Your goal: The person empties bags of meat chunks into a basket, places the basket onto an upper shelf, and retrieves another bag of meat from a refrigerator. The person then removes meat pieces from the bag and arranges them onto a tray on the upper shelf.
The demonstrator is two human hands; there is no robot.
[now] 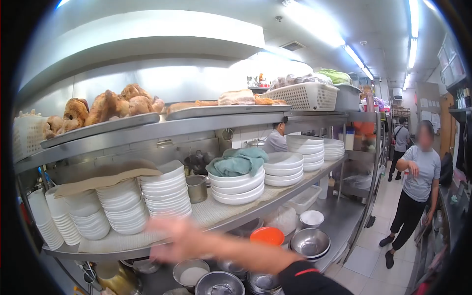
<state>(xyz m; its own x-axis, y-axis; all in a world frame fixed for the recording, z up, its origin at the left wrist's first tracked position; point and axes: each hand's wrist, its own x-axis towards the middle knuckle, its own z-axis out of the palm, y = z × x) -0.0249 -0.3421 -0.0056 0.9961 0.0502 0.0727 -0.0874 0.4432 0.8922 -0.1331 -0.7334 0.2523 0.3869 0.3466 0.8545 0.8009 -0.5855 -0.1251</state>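
My right hand [177,240] reaches in from the lower right in a dark sleeve [314,279]. It is smeared by motion, so its fingers cannot be made out, nor whether anything is in them. In the picture it overlaps the front edge of the middle steel shelf [231,216], close to a tall stack of white bowls [166,194]. More bowl stacks [123,209] stand to the left, with a sheet of brown cardboard [105,183] lying across their tops. A green cloth [238,162] rests on stacked white dishes [238,191]. My left hand is out of view.
Roasted poultry [105,108] lies on a tray on the upper shelf, near a white basket [307,96]. Metal bowls [309,242] and an orange bowl [267,236] sit below. A person [420,172] stands in the right aisle; others are farther back.
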